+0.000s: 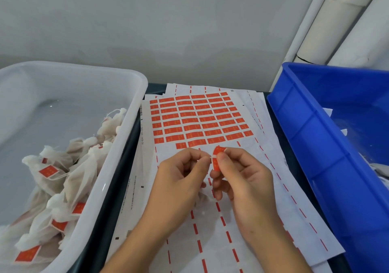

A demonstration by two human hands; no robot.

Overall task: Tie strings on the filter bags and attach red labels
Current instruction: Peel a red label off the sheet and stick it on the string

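Head view: red label point(216, 159) pinched in right hand point(242, 180), string end point(207, 157) pinched in left hand point(181, 175).

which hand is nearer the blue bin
Right. The right hand, pinching a red label, is over the label sheet on the side next to the blue bin; the left hand sits further off, toward the white tub.

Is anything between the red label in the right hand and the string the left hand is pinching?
Nothing visible: the red label in the right hand sits right beside the left hand fingertips holding the string.
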